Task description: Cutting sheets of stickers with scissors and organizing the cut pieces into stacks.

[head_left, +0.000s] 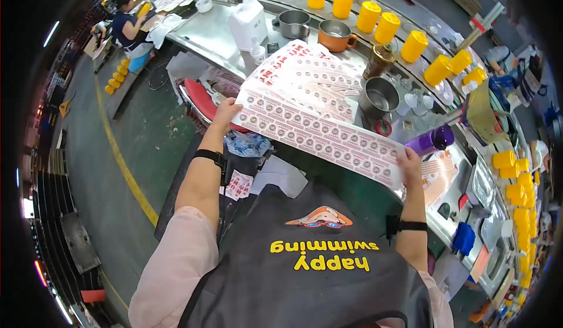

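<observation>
A long sheet of printed decals (319,137), white with rows of dark round emblems and pinkish lettering, stretches between my hands. My left hand (227,114) pinches its left end, and my right hand (409,167) grips the right end. The sheet hangs in front of the bench edge, its right end lower than its left. Just beyond it, more decal sheets (328,82) and a plastic bag with red print (281,64) lie on the metal bench (220,41). A purple bottle (431,140) lies beside my right hand.
Metal cups (379,96), an orange mug (335,35) and a white jug (247,23) stand on the bench. Yellow cylinders (368,17) line a curved conveyor behind it. A red stool seat (202,99) is near my left hand. Another person (129,26) sits at far left.
</observation>
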